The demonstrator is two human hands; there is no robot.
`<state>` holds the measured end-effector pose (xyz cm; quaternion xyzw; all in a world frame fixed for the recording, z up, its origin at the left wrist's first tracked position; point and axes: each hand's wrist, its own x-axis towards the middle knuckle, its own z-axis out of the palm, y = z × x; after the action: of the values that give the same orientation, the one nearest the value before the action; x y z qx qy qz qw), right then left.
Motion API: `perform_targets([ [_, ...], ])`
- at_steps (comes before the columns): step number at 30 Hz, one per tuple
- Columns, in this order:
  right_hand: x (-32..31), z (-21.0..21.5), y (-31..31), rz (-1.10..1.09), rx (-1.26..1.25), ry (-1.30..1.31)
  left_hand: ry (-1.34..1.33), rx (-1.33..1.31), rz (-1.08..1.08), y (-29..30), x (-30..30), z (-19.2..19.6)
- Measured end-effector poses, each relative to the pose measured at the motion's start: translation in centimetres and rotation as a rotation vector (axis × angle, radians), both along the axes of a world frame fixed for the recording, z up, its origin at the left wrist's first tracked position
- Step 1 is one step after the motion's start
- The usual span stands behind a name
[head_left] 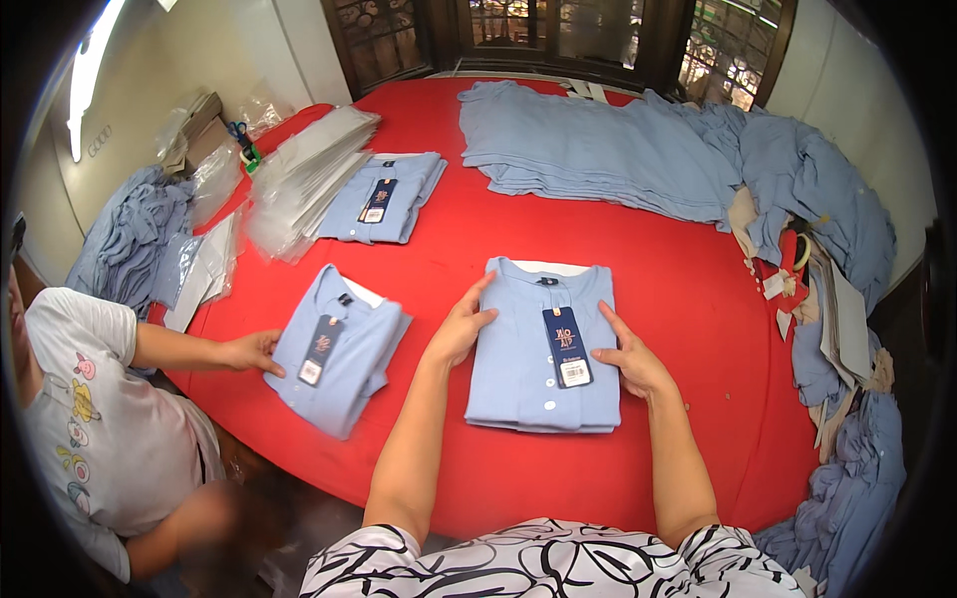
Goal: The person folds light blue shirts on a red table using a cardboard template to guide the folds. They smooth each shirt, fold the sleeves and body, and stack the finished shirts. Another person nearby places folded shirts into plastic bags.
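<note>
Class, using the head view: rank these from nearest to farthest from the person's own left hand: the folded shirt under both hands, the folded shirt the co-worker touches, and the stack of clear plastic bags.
1. Folded shirt under both hands: the left hand rests on its left edge.
2. Co-worker's folded shirt: to the left, apart.
3. Stack of clear plastic bags: far left, toward the table's back.

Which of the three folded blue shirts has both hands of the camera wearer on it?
The middle folded shirt, nearest the wearer: left hand and right hand rest on its sides.
</note>
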<state>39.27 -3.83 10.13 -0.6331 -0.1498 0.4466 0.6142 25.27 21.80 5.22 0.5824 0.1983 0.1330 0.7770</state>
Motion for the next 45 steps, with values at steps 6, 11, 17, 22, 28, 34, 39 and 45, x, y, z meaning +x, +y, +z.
perform_targets([
  [6, 0.7, -1.6, 2.8, 0.079, 0.15, 0.086, 0.172, 0.229, -0.049, 2.5, 1.1, 3.4],
  [11, 2.1, 2.0, 15.9, 0.191, 0.255, -0.08, 0.23, 0.826, 0.071, 16.0, 0.9, 8.0],
  [17, 5.1, 4.7, 37.1, 0.224, 0.571, -0.276, 0.342, 1.085, 0.286, 32.8, 4.7, 17.3],
  [22, 7.3, -2.3, 46.5, 0.167, 0.167, -0.499, 0.582, 1.453, 0.378, 42.2, 10.1, 7.2],
  [28, 6.8, -2.2, 44.2, 0.334, 0.13, -0.336, 0.546, 1.308, 0.353, 47.3, 6.4, -2.4],
  [34, 22.9, -2.4, 30.0, -0.299, -0.322, -1.619, 0.776, 1.292, 0.395, 42.8, 5.3, 5.5],
  [39, 33.5, -4.1, 17.4, -0.418, -0.593, -1.503, 0.088, 1.424, 0.718, 26.6, 4.4, 7.2],
  [45, 28.0, 0.9, 15.6, -0.168, -0.36, -1.521, 0.113, 0.834, 0.148, 3.6, -0.1, 1.8],
])
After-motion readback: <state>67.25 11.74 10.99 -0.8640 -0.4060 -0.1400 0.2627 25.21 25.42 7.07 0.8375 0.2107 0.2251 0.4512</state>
